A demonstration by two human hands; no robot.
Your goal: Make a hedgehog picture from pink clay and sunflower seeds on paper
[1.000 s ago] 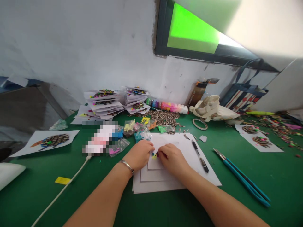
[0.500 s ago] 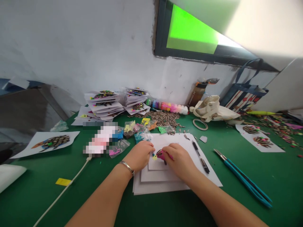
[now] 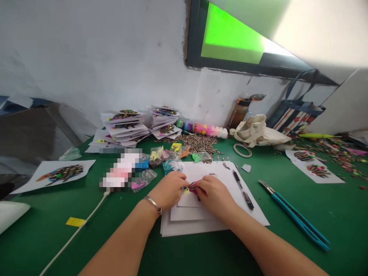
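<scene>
My left hand (image 3: 169,189) rests curled on a stack of white paper sheets (image 3: 212,218) on the green table (image 3: 57,214), a silver bracelet (image 3: 152,202) at its wrist. My right hand (image 3: 214,195) lies right beside it, fingers pinched on a small pink piece (image 3: 193,186) with dark seeds at its edge. A tiny yellow bit (image 3: 186,190) sits on the paper between the fingertips. Both hands meet over the top small sheet.
A black pen (image 3: 243,190) lies on the paper at right; blue-handled scissors (image 3: 296,216) beyond it. Small bags of coloured bits (image 3: 169,159), a pile of sunflower seeds (image 3: 198,142), stacked finished cards (image 3: 126,124), a tape ring (image 3: 243,150), a white cable (image 3: 74,232) and bags by the wall.
My right hand shifted a little left and closed in on the pink piece, which shows more than a second ago. My left hand stayed in place.
</scene>
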